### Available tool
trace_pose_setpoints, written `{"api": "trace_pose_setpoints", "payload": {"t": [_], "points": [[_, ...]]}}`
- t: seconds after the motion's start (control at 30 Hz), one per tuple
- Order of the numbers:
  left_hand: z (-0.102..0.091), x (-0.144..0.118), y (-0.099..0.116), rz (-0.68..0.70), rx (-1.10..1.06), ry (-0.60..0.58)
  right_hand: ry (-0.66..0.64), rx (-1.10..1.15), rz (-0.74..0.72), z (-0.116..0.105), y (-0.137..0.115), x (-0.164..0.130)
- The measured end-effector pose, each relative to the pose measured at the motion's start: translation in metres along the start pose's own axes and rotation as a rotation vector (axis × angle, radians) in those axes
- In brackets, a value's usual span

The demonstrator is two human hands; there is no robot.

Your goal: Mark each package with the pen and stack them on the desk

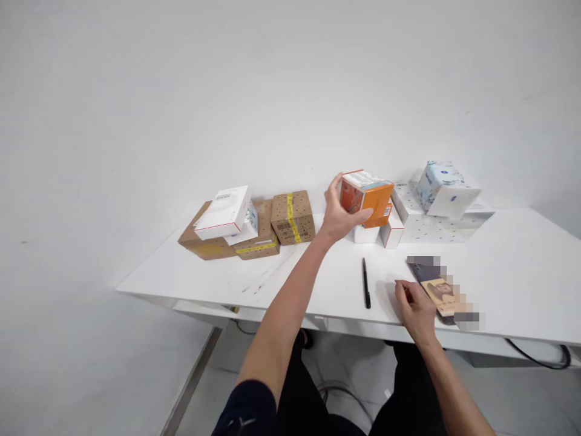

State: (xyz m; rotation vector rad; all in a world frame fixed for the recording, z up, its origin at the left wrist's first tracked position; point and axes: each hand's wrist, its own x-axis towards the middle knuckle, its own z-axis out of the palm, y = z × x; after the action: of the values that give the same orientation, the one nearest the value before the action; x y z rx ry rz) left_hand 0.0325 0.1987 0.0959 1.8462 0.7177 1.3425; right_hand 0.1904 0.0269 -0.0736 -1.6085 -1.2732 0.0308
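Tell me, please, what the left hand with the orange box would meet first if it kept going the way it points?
Most likely the white boxes just beyond the orange box held by the left hand; depth is hard to judge, so it may pass above them toward the speckled white box.

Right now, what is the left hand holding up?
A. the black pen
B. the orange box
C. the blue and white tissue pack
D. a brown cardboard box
B: the left hand grips the orange box off the white table, while the black pen lies flat on the table, untouched, between the two hands.
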Motion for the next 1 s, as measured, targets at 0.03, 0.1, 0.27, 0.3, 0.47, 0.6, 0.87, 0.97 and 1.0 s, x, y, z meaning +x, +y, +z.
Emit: {"api": "trace_pose_setpoints", "payload": {"t": [0.03,0.1,0.27,0.3,0.47,0.6,0.87,0.97,1.0], "points": [[-0.015,-0.018,0.011,0.001,0.014,-0.03,0.0,0.0,0.006,0.0,0.0,0.0],[-0.041,-0.057,0.031,-0.02,0.156,-0.052,-0.004,-0.005,0.009,0.0,0.001,0.0],[-0.063,-0.138,0.037,-0.183,0.668,-0.184,-0.001,-0.039,0.038,0.002,0.001,0.0],[-0.061,-0.148,0.03,-0.209,0.709,-0.229,-0.004,-0.042,0.05,0.002,0.0,0.0],[-0.061,-0.19,-0.005,-0.307,0.657,-0.318,-0.01,-0.043,0.118,0.003,0.0,-0.001],[-0.071,-0.227,-0.021,-0.428,0.452,-0.147,-0.026,-0.037,0.149,0.004,0.001,-0.002],[-0.057,-0.236,-0.036,-0.357,0.303,-0.062,-0.051,-0.058,0.206,0.003,0.0,-0.001],[-0.052,-0.224,-0.034,-0.314,0.227,-0.008,-0.056,-0.061,0.211,0.003,0.0,-0.001],[-0.051,-0.221,-0.033,-0.335,0.187,0.024,-0.056,-0.06,0.209,0.003,0.0,-0.001]]}}
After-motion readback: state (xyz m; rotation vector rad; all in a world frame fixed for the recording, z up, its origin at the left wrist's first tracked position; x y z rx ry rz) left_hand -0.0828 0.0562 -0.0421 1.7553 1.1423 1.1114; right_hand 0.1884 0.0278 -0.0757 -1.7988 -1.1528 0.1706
